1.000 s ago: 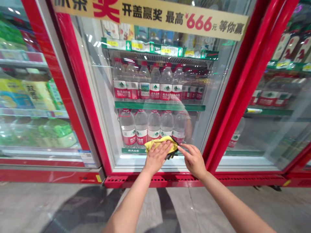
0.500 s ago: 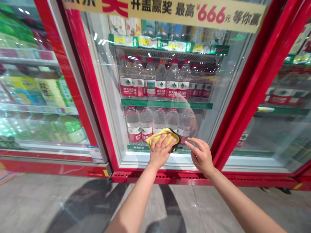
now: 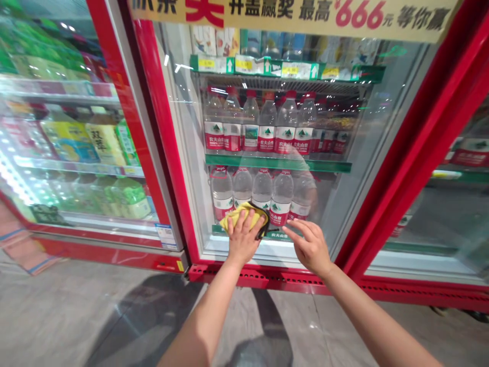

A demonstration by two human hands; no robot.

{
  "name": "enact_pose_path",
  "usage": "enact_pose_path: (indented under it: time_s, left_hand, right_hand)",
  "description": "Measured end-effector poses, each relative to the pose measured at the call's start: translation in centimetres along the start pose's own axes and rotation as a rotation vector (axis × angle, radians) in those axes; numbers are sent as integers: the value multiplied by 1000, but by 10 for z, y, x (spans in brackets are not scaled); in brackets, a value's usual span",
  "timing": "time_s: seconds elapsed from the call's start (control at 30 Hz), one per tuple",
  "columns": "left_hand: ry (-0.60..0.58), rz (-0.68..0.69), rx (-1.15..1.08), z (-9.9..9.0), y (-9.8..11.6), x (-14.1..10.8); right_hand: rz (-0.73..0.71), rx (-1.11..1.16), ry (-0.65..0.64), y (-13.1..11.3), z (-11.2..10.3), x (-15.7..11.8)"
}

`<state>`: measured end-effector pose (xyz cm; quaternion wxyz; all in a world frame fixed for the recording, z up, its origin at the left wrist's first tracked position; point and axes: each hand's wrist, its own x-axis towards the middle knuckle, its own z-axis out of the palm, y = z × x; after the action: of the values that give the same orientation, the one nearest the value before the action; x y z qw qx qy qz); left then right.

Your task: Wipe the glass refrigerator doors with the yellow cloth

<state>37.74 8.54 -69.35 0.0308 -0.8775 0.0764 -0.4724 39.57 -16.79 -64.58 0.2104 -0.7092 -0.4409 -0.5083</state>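
My left hand [image 3: 244, 235] lies with fingers spread over a yellow cloth with a dark edge [image 3: 234, 216], pressing it to the lower part of the glass door [image 3: 336, 204]. To its right, my right hand [image 3: 310, 245] is held near the glass with its fingers loosely extended and nothing in them. I cannot tell whether its fingertips touch the pane. Behind the glass, water bottles [image 3: 266, 125] with red caps and red-white labels stand on two shelves. The cloth and my left hand cover parts of the lower bottles.
Red door frames [image 3: 164, 137] border the glass. A yellow banner [image 3: 282, 15] with printed characters crosses the top. Another cooler with green-tinted bottles [image 3: 130, 198] stands at left. A perforated red base strip [image 3: 263, 278] runs above the grey tiled floor [image 3: 153, 316].
My left hand and the cloth have slid left along the glass. My right hand has shifted left as well. The view has turned left, showing more of the neighbouring cooler.
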Motion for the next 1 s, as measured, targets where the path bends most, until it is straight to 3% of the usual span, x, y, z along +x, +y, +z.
enact_pose_path:
  time_s: [0.13,0.23,0.33,0.43,0.53,0.67,0.8,0.9,1.0]
  left_hand:
    - [96,-269,16,1,-11,-30]
    - [10,-254,11,4,-4,-39]
    - [-23,-164,3,-7,-10,-13]
    - [141,-301,16,-22,-31,9]
    - [290,-500,53,-23,-42,-8]
    - [109,-411,66,-10,-29,-46]
    - [-53,-317,75,-15,-27,-27]
    - [-36,-258,73,-27,-42,-3]
    - [107,-367,74,-25,-54,-13]
  right_hand:
    - [1,20,32,-7,2,6]
    - [13,48,41,-13,4,8]
    - [0,76,37,-17,9,13]
    - [0,84,53,-21,16,18]
    - [29,101,79,-25,24,20]
    - [25,131,59,-34,32,21]
    - [-28,137,49,-43,39,27]
    - [-41,139,64,-47,43,31]
    - [-41,151,62,-49,45,32]
